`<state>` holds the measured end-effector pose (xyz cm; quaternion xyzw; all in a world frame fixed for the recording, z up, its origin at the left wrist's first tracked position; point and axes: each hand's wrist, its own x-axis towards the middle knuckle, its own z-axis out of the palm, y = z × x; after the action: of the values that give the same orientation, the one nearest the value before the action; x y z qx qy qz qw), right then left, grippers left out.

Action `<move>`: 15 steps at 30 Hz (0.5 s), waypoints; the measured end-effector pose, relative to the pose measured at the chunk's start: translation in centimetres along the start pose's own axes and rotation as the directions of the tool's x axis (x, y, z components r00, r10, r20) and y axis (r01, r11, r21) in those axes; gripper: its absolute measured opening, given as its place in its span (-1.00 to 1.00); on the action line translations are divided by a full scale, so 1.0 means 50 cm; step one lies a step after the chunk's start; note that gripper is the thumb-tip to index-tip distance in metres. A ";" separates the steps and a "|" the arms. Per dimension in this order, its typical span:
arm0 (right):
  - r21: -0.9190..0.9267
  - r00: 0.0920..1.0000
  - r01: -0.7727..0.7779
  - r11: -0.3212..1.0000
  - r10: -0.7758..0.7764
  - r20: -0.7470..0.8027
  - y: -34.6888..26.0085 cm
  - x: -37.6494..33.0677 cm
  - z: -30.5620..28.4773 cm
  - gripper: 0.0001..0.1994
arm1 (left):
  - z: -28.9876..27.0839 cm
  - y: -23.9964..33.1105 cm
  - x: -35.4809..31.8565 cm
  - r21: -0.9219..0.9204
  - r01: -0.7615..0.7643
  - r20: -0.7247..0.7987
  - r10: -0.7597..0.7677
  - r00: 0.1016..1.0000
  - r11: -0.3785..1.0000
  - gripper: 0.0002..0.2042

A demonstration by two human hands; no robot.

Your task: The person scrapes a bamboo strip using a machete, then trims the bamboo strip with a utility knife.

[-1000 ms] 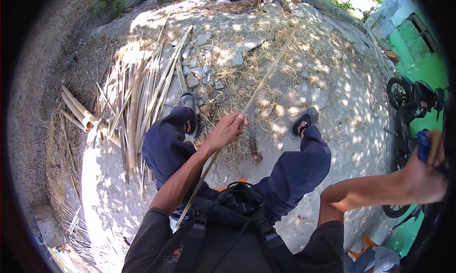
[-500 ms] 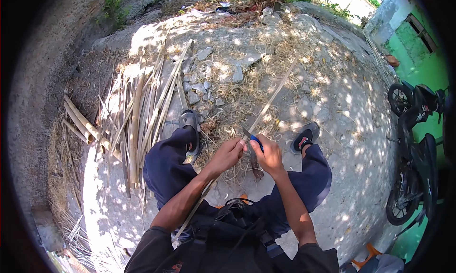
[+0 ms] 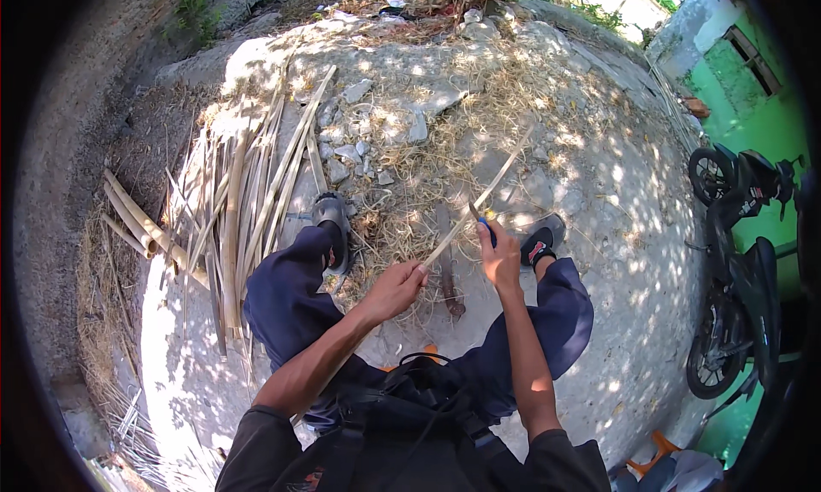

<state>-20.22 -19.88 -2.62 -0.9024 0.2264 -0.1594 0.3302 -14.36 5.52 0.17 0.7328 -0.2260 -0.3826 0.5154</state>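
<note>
The strip (image 3: 479, 203) is held out before the person, passing above a dark tool (image 3: 446, 278) on the ground. The left hand (image 3: 398, 289) is closed around the strip's nearer part; the right hand (image 3: 502, 257), just right of the strip, grips a knife (image 3: 487, 228), its blade seeming to meet the strip (whether it bites, I cannot tell). The work looks part-way: shavings (image 3: 462, 154) litter the ground under and beyond the strip, which is already slender, though its finish is too fine to judge. Left of the strip lies a pile of split pieces (image 3: 282, 171); farther left, bamboo tubes (image 3: 141, 218) remain whole. The strip's long axis runs slantwise, its far end pointing forward and right; the near end is hard to make out.
</note>
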 end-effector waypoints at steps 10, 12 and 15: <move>0.105 0.968 0.221 0.970 -0.231 0.093 -0.064 -0.087 0.039 -0.69 | -0.016 0.008 -0.008 -0.618 0.289 0.200 -0.209 0.957 0.731 -0.74; 0.139 0.961 0.172 0.975 -0.197 0.193 -0.066 -0.084 0.036 -0.68 | -0.027 0.011 -0.008 -0.643 0.298 0.233 -0.191 0.954 0.705 -0.75; 0.161 0.948 0.248 0.955 -0.274 0.165 -0.069 -0.086 0.034 -0.68 | -0.026 0.010 -0.008 -0.671 0.328 0.265 -0.198 0.944 0.665 -0.75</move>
<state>-22.08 -14.44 -2.15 -0.9102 0.0616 -0.1323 0.3875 -13.56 6.39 0.99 0.4686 0.0037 -0.5708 0.6743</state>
